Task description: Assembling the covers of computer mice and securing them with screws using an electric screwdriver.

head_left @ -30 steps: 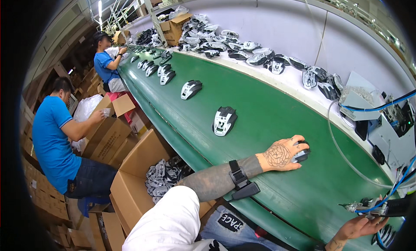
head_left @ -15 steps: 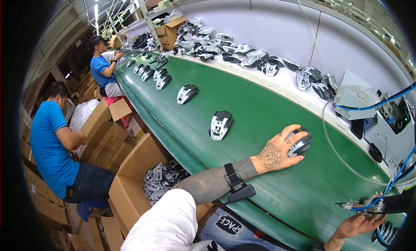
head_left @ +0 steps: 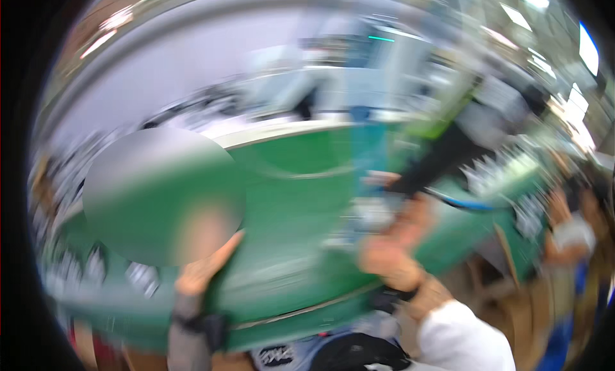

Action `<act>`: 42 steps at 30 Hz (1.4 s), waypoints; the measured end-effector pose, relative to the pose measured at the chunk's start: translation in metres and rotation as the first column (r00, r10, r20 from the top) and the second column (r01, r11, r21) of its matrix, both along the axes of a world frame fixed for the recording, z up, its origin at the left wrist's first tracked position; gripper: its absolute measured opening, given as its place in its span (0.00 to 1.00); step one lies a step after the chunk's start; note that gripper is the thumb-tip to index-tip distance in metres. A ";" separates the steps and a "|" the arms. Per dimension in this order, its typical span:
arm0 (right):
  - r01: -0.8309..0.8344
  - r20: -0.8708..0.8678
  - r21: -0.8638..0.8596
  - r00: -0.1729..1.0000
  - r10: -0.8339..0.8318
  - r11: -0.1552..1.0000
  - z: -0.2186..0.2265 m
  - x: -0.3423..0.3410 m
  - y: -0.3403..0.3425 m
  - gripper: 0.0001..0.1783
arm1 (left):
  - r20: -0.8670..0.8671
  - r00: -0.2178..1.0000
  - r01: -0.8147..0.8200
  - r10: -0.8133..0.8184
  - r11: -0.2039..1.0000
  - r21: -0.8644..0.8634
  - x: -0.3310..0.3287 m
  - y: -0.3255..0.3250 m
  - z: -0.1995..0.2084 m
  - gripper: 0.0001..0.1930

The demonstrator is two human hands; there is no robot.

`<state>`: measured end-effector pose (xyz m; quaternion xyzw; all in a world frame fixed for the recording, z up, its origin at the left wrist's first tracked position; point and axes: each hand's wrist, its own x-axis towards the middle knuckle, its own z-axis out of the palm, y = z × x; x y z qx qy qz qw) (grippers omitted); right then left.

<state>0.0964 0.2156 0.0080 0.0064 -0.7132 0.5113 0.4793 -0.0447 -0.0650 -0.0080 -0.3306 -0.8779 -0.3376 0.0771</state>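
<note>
Head view: motion blur covers most of the frame, and fine detail is lost. Left hand [head_left: 204,268]: positioned left of centre, above the belt, thumb side extended toward the upper right. An oval blurred area hides its fingers; finger spread and any held item cannot be determined. A dark wrist strap [head_left: 213,330] sits below this hand.

Right hand [head_left: 393,243]: positioned right of centre, fingers directed upward, beside the lower end of a black tool [head_left: 437,154]. A pale part [head_left: 371,212] lies at the upper left of the fingers. Contact, finger closure and grip cannot be confirmed because of the blur. A dark wristband [head_left: 388,298] and a white sleeve [head_left: 466,336] follow toward the lower right. A blue hose [head_left: 462,203] extends to the right from near the tool.

Both hands are located over a green belt [head_left: 295,243] that spans the frame. The nearest mouse shell [head_left: 143,279] lies on the belt at lower left, near the left hand; further shells [head_left: 96,263] are located beyond it toward the left edge.

Behind the belt runs a white ledge [head_left: 275,135], with a pale machine [head_left: 403,60] at upper centre. At the right edge, a co-worker's hand [head_left: 560,206] is near a group of pale parts [head_left: 529,215].
</note>
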 end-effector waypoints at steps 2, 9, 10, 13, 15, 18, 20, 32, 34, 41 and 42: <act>0.106 -0.284 0.423 0.959 0.021 0.900 0.021 -0.019 -0.014 0.45 | -0.053 0.998 -0.024 0.017 0.993 -0.117 0.005 -0.019 0.006 0.31; -0.019 -0.299 0.339 0.946 0.127 0.940 0.020 -0.003 0.003 0.43 | 0.015 1.000 0.028 -0.026 0.989 -0.145 0.010 0.002 -0.016 0.33; -0.011 -0.302 0.341 0.946 0.120 0.940 0.020 -0.003 0.003 0.43 | 0.016 0.999 0.047 -0.046 0.993 -0.105 0.008 0.002 -0.020 0.33; -0.019 -0.297 0.318 0.948 0.119 0.948 0.021 -0.006 -0.005 0.43 | 0.038 0.998 0.049 -0.045 0.993 -0.112 0.004 -0.007 -0.020 0.33; -0.037 -0.299 0.308 0.945 0.134 0.951 0.020 -0.008 -0.007 0.44 | 0.027 0.999 0.049 -0.046 0.991 -0.128 0.006 -0.010 -0.013 0.33; -0.057 -0.286 0.316 0.946 0.152 0.947 0.021 -0.010 -0.007 0.44 | 0.024 0.998 0.054 -0.051 0.988 -0.146 0.005 -0.010 -0.011 0.34; -0.073 -0.292 0.304 0.942 0.166 0.950 0.019 -0.013 -0.007 0.44 | 0.029 0.998 0.060 -0.056 0.987 -0.147 0.004 -0.009 -0.009 0.34; 0.038 -0.171 0.167 0.985 -0.009 0.985 0.056 0.053 -0.024 0.29 | 0.010 0.993 0.121 -0.121 0.981 -0.153 0.007 -0.006 -0.017 0.34; -0.171 -0.116 0.285 0.971 0.211 0.943 0.063 0.109 -0.027 0.18 | 0.001 0.994 0.104 -0.105 0.983 -0.149 0.013 -0.009 -0.012 0.34; -0.604 0.915 0.171 0.391 0.103 0.778 -0.022 0.256 -0.047 0.33 | -0.041 0.993 0.110 -0.114 0.989 -0.103 0.014 -0.009 -0.020 0.34; -0.598 0.919 0.171 0.384 0.093 0.783 -0.024 0.263 -0.049 0.33 | -0.017 0.994 0.104 -0.106 0.989 -0.106 0.012 -0.010 -0.020 0.34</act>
